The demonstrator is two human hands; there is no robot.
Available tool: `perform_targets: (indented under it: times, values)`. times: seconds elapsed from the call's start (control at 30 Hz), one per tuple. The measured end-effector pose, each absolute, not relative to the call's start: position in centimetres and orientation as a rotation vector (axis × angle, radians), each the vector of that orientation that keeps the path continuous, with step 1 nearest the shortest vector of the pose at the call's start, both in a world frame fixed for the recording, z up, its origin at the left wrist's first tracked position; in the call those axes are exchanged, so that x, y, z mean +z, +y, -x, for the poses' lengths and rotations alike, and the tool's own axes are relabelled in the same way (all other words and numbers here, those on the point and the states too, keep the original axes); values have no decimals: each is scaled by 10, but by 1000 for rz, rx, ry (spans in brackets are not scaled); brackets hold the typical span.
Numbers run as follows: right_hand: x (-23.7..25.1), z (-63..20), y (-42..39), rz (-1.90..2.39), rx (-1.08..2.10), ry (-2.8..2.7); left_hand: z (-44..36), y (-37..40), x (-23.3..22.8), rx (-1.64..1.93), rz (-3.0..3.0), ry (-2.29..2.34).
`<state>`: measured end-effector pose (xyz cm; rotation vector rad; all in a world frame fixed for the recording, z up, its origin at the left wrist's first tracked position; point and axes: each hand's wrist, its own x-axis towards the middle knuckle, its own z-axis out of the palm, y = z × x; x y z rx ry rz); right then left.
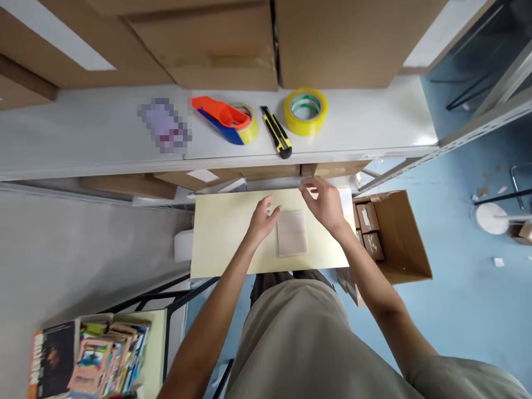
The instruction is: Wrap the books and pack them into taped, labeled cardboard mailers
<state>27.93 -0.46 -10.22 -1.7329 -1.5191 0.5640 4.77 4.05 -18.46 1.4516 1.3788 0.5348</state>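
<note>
On the pale yellow tabletop (224, 233) lies a flat, pale pinkish-white rectangular packet (292, 234); its exact kind cannot be made out. My left hand (264, 219) hovers just left of it, thumb and fingers apart, holding nothing. Above and to the right of the packet is my right hand (325, 204), its fingers loosely bent with a gap to the thumb and nothing visible between them. Neither hand appears to touch the packet.
A grey shelf (357, 122) beyond the table bears a tape dispenser (228, 121), a yellow-black box cutter (276, 132), a yellow tape roll (306, 112) and cardboard boxes (216, 50). An open carton (403, 238) with small boxes stands right; booklets (110, 354) lie lower left.
</note>
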Motion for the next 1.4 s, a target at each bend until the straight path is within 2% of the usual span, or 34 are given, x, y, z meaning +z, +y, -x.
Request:
perform_targets:
  times: [0.1, 0.2, 0.37, 0.5, 0.67, 0.8, 0.93, 1.03, 1.2, 1.4]
  values:
    - [-54, -254, 47, 1782, 354, -1646, -43, 59, -137, 678, -1486, 1324]
    - [-36, -234, 107, 1885, 258, -1701, -44, 71, -98, 762, -1523, 1281]
    - [-51, -216, 186, 2008, 227, -1687, -52, 89, -63, 885, -1579, 1205]
    - [-66, -216, 201, 2049, 223, -1593, -53, 91, -63, 946, -1585, 1183]
    - [-91, -230, 148, 2019, 76, -1589, -50, 64, -110, 880, -1471, 1146]
    - [-124, -237, 55, 2004, -4, -1645, -46, 34, -191, 766, -1408, 1205]
    - [-172, -229, -34, 2146, 233, -1579, -37, -3, -287, 499, -1283, 1529]
    - [-216, -217, -84, 2272, 532, -1491, -33, -33, -335, 273, -1209, 1738]
    - [-268, -201, -124, 2336, 754, -1402, -31, -54, -355, 118, -1324, 1655]
    - [-292, -173, -97, 2322, 923, -1429, 7, -17, -346, 209, -1784, 1351]
